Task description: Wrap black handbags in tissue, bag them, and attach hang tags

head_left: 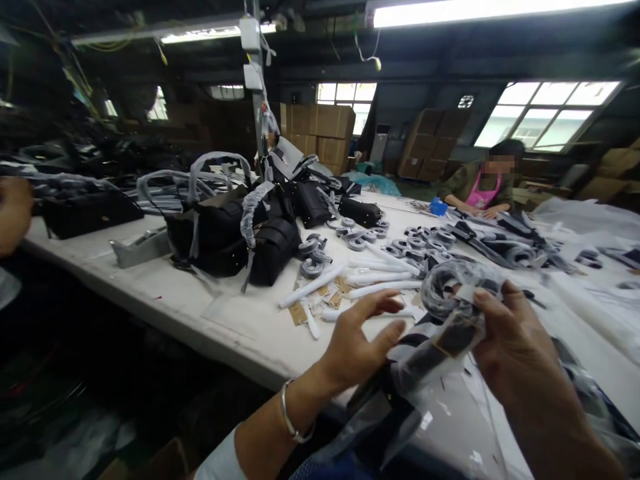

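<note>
My right hand (pixel 510 333) grips a coiled strap (pixel 443 287) wrapped in clear plastic, pinched between thumb and fingers near a white tag. A dark, plastic-wrapped length of it (pixel 435 350), with a thin tan band around it, hangs down to the left. My left hand (pixel 363 337), with a bangle at the wrist, is beside this length, its fingers spread and nothing in them. Below, something black with clear film (pixel 385 407) lies against the table's near edge; where it joins the strap I cannot tell.
Black handbags (pixel 225 230) with wrapped handles stand on the white table (pixel 200 313). Several coiled straps (pixel 315 257), white wrapped rolls (pixel 320 283) and tan tags (pixel 297 313) lie mid-table. Across it sits a co-worker in a pink apron (pixel 485 190). Another person's hand (pixel 15 213) shows far left.
</note>
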Available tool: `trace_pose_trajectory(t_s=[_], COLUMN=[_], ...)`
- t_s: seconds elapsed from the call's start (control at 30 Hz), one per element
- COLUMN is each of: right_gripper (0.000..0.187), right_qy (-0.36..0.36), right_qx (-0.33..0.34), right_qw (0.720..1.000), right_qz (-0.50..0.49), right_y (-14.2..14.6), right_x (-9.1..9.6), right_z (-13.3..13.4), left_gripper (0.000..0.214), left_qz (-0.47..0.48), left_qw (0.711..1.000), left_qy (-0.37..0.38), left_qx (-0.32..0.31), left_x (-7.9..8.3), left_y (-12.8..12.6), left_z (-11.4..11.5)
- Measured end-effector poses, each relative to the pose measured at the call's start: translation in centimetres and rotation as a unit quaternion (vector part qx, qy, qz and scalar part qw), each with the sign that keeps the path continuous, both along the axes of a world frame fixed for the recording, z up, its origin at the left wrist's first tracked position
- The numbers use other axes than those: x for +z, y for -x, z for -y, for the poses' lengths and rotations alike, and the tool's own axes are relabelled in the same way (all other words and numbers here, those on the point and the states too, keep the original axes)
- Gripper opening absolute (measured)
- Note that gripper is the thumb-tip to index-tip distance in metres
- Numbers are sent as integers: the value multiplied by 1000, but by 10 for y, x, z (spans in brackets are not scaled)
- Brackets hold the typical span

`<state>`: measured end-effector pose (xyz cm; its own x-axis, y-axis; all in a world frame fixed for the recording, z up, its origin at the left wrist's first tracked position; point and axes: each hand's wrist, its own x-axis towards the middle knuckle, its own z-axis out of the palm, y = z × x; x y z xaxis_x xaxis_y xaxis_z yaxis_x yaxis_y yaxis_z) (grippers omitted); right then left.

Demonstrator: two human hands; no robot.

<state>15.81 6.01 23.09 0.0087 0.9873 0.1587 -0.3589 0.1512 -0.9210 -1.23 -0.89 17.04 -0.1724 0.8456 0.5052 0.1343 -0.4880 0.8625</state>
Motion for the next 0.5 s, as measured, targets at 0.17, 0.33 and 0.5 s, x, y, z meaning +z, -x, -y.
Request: trace_pose_trajectory(t_s=[0.17,0.33,0.5], right_gripper=[38,43,56], right_qy=[-49,-22,4], right_qx=[-11,27,12], right_qw=[997,991,970], right_qz=[62,133,242], right_y=[-10,-26,-46], right_x=[25,18,-10], right_z=[-30,-46,-49], left_gripper=[25,12,24], left_qz=[-34,-140,-225], left_qw=[974,936,899], left_qy=[154,240,316], left_qx=[162,215,203], left_x=[-69,-113,-130], left_y=[82,125,119], left_z=[-34,-67,-95])
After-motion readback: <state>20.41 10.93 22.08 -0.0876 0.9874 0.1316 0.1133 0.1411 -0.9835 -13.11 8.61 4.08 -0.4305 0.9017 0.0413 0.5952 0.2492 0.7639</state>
